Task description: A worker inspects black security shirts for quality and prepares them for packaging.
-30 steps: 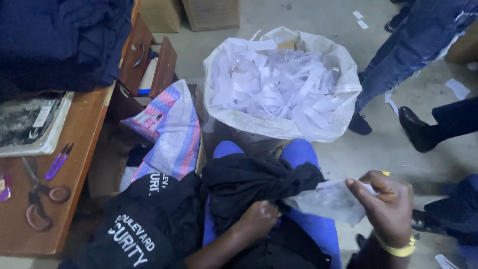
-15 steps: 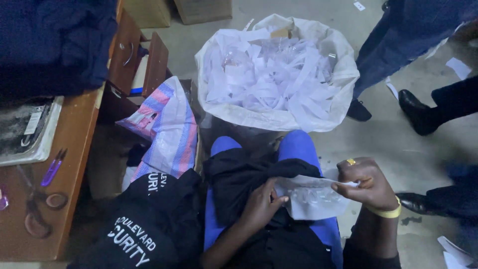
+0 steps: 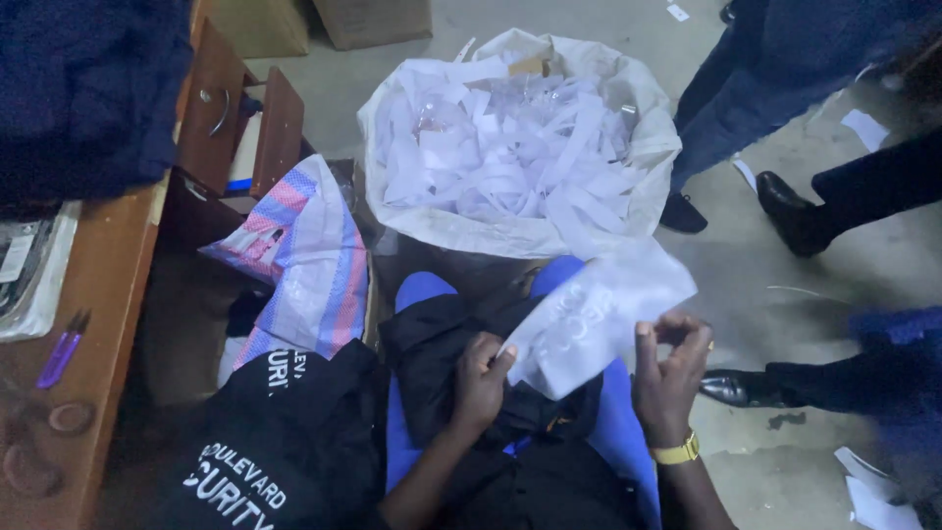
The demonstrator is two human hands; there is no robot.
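My left hand [image 3: 481,378] pinches the lower left corner of a clear plastic bag [image 3: 599,309], which lifts up over my lap. My right hand [image 3: 669,368], with a yellow band at the wrist, hovers just right of the bag with fingers curled; whether it touches the bag is unclear. Under both hands a black garment [image 3: 446,353] lies bunched on my blue-clad legs [image 3: 417,290]. A second black garment with white lettering [image 3: 265,442] lies to the left of my lap.
A big white sack [image 3: 628,211] full of crumpled clear plastic stands in front of my knees. A striped woven bag [image 3: 314,260] and a wooden desk [image 3: 108,324] with open drawers, scissors and a purple tool are at left. Other people's legs and black shoes [image 3: 790,206] stand at right.
The plastic bag has swung upward from my lap toward the sack. My right hand has slid off its right end and my left hand has come up to its corner.
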